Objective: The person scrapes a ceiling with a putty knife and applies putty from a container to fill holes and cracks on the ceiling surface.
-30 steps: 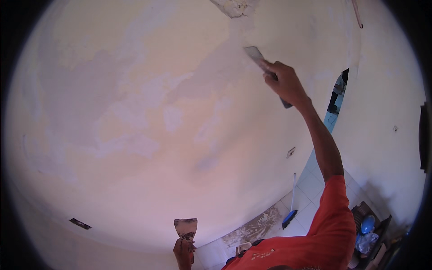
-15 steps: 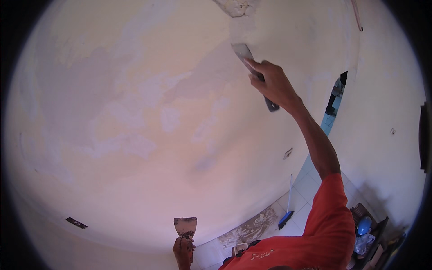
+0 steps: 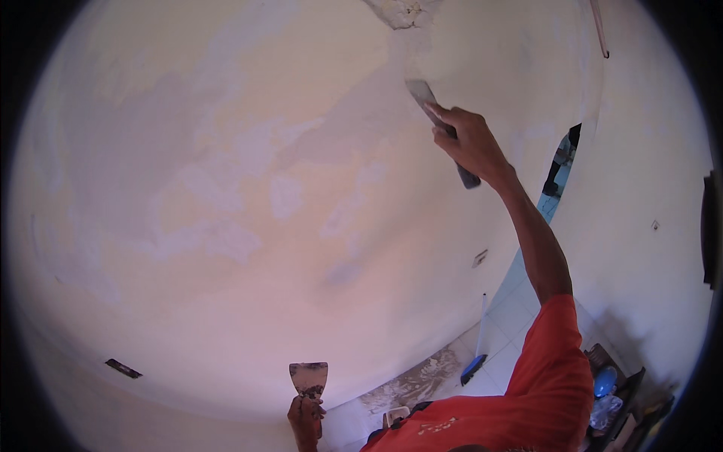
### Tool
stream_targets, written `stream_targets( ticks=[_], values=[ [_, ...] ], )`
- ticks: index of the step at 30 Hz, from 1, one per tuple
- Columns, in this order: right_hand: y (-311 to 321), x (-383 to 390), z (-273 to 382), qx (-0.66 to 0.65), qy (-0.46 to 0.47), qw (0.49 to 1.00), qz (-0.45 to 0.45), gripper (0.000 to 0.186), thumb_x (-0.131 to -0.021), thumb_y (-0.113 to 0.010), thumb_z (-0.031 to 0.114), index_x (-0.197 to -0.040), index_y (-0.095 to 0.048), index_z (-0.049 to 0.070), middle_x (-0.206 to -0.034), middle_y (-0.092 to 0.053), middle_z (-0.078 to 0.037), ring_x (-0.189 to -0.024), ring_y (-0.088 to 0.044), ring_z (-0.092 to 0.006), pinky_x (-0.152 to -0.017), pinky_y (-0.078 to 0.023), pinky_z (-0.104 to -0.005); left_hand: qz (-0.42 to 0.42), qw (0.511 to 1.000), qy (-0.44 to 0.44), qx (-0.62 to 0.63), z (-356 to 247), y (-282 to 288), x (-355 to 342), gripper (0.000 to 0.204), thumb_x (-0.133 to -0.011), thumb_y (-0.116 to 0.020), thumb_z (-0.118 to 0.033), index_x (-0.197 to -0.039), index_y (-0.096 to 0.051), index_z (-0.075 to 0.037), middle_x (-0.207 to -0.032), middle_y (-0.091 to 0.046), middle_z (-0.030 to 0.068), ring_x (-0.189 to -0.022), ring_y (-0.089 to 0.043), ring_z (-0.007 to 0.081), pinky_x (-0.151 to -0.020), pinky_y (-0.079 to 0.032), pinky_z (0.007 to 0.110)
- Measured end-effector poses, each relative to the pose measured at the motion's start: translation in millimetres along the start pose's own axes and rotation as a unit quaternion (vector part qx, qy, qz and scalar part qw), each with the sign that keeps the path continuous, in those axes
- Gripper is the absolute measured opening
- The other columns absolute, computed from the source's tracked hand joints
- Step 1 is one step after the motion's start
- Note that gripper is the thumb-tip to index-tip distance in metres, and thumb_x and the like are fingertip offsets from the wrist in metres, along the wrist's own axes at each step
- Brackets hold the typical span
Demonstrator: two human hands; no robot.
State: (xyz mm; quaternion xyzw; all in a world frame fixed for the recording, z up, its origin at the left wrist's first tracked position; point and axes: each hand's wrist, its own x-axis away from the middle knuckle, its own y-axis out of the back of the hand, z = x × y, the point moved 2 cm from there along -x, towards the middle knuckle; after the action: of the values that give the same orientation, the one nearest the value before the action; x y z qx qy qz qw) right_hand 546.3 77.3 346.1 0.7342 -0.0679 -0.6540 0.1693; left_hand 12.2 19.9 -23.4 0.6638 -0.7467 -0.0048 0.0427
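My right hand [image 3: 471, 145] is closed around a long flat metal trowel [image 3: 420, 94], raised against the patchy cream-and-grey wall [image 3: 226, 286], just below a cracked, flaked area [image 3: 404, 12] at the top. Low in the view, my left hand [image 3: 305, 422] grips a putty knife [image 3: 308, 372] upright, its wide blade smeared with dark and pale residue.
A broom [image 3: 474, 365] stands on the tiled floor [image 3: 501, 316], near a stained strip. At right lie a blue object [image 3: 605, 382] and plastic bags [image 3: 605, 411] on dark furniture. A narrow opening [image 3: 561, 162], wall boxes [image 3: 480, 258] and a hanging pipe [image 3: 600, 30] show.
My right hand and trowel swept left along the wall, then moved back right and slightly down. My left hand with the putty knife has barely moved.
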Motion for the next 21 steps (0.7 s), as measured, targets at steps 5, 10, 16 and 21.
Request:
stream_targets(
  ticks=[5,10,16,21],
  values=[
    [40,-31,-17,-0.066,-0.206,0.976,0.019,0.043,-0.092,-0.061,0.019,-0.133,-0.059,0.005,-0.070,-0.059,-0.005,-0.053,-0.055,-0.0094,-0.052,-0.048,-0.0276,0.021,1.000,-0.009,0.008,-2,-3,-4,0.027,-0.099,-0.049,-0.022,-0.088,-0.054,0.002,-0.079,-0.067,0.0151,-0.056,-0.063,0.0178,-0.051,-0.051,0.030],
    [20,-53,-13,-0.124,-0.194,0.973,0.030,0.046,-0.087,-0.061,0.017,-0.131,-0.060,0.007,-0.077,-0.063,-0.016,-0.060,-0.061,-0.0207,-0.062,-0.051,-0.0357,0.017,0.996,-0.067,-0.053,5,2,-3,0.028,-0.100,-0.049,-0.023,-0.089,-0.054,0.001,-0.079,-0.067,0.0150,-0.055,-0.062,0.0173,-0.051,-0.051,0.031],
    [15,5,-14,0.000,-0.139,0.984,0.111,0.045,-0.084,-0.063,0.017,-0.129,-0.063,0.012,-0.084,-0.062,-0.015,-0.075,-0.062,-0.0305,-0.075,-0.051,-0.0406,0.002,1.000,0.000,-0.011,-10,-5,3,0.027,-0.100,-0.048,-0.023,-0.089,-0.054,0.002,-0.078,-0.067,0.0145,-0.056,-0.062,0.0168,-0.051,-0.051,0.031],
    [14,-23,-29,0.111,-0.064,0.992,0.020,0.053,-0.087,-0.062,0.009,-0.138,-0.054,0.022,-0.085,-0.057,-0.005,-0.070,-0.062,-0.0204,-0.061,-0.052,-0.0342,-0.005,1.000,0.006,-0.016,-4,3,-1,0.027,-0.099,-0.047,-0.021,-0.089,-0.055,0.002,-0.078,-0.067,0.0142,-0.056,-0.062,0.0176,-0.051,-0.051,0.031]
  ],
)
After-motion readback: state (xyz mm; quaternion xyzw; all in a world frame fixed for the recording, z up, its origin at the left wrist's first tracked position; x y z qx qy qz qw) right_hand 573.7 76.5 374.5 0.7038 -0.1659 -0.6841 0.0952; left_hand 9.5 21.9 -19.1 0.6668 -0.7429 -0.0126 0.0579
